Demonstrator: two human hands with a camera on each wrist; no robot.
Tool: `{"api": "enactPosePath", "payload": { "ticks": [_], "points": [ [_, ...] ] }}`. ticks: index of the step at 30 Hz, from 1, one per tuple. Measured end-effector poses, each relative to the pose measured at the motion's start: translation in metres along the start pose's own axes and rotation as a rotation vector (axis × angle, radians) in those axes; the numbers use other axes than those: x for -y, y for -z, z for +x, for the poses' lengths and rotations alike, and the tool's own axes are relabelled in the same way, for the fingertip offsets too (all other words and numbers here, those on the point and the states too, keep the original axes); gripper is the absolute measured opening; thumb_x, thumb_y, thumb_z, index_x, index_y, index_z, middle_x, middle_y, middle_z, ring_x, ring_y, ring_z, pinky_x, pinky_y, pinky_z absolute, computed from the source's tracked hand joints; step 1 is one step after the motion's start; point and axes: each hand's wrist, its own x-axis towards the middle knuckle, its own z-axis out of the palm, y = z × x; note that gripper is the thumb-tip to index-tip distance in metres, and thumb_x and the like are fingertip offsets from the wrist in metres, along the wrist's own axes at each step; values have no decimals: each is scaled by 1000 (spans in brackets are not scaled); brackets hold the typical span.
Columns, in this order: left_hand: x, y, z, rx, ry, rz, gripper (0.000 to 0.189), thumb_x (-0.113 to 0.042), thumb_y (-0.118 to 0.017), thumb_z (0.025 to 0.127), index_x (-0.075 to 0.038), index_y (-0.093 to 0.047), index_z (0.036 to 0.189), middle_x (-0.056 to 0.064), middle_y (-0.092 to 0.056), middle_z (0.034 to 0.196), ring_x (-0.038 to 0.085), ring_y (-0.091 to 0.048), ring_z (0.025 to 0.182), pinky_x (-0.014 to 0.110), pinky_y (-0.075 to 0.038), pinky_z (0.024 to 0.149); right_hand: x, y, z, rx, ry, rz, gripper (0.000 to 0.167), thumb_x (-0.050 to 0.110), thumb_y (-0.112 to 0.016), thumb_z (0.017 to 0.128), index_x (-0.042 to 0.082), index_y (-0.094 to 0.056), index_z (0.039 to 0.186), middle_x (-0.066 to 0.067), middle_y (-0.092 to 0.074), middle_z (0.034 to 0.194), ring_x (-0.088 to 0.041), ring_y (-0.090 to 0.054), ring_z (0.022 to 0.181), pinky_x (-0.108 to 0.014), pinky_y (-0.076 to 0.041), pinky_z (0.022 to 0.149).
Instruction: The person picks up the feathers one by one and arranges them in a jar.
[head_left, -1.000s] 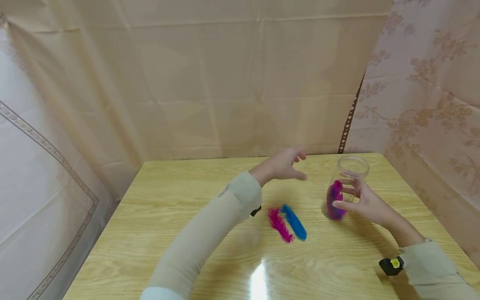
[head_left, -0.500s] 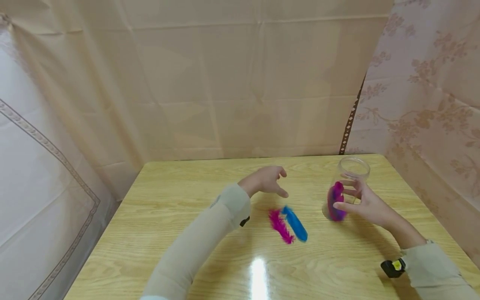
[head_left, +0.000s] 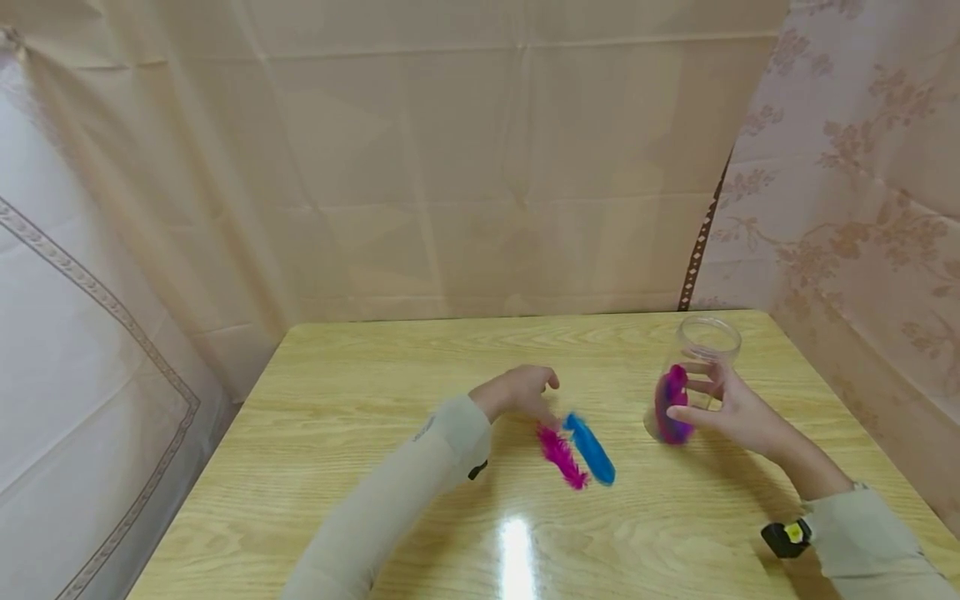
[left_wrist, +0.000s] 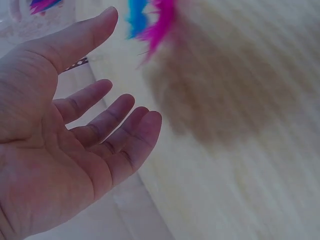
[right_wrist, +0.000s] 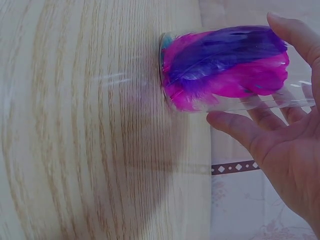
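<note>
A clear plastic jar stands upright on the right of the table, with purple and pink feathers inside its lower part. My right hand grips the jar's side, thumb and fingers around it. Two loose feathers lie side by side left of the jar: a fluffy magenta feather and a smooth blue feather. My left hand hovers just behind the magenta feather's upper end, fingers relaxed and apart. The left wrist view shows its palm holding nothing; both loose feathers appear there only in part.
The light wood table ends at a beige cloth backdrop. A flowered cloth hangs along the right, close to the jar. White cloth drapes the left side.
My left hand has come left and down toward the near side, from beside the jar to the magenta feather. My right hand keeps its hold on the jar, and the loose feathers lie as before.
</note>
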Motion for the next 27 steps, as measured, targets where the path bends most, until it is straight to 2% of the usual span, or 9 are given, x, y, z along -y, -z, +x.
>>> {"api": "enactPosePath", "payload": {
  "ticks": [3, 9, 16, 27],
  "points": [
    [3, -9, -2, -1, 7, 28, 64, -31, -84, 85, -8, -57, 137, 9, -60, 134, 24, -57, 122, 37, -48, 104, 1, 2, 0, -2, 11, 9, 86, 10, -74, 94, 12, -13, 155, -33, -34, 147, -63, -42, 127, -70, -48, 90],
    [11, -23, -7, -11, 5, 11, 63, -31, -88, 81, -9, -59, 132, 1, -63, 108, 18, -58, 101, 33, -50, 97, 1, 1, -3, -6, 11, 22, 86, 8, -75, 93, 14, -14, 154, -32, -33, 149, -62, -44, 127, -70, -47, 91],
    [12, -26, -11, -30, 0, 17, 62, -33, -89, 80, -9, -60, 130, 2, -64, 112, 17, -58, 103, 33, -50, 97, 0, -3, -1, -2, 5, 49, 86, 9, -74, 94, 12, -14, 155, -33, -32, 148, -63, -41, 129, -69, -49, 91],
    [11, -30, -9, -67, -14, 24, 58, -31, -91, 77, -7, -63, 122, -1, -60, 93, 13, -54, 86, 26, -50, 84, -2, -1, -1, -6, -1, 40, 86, 11, -74, 94, 13, -15, 156, -33, -34, 148, -62, -41, 130, -71, -47, 90]
  ]
}}
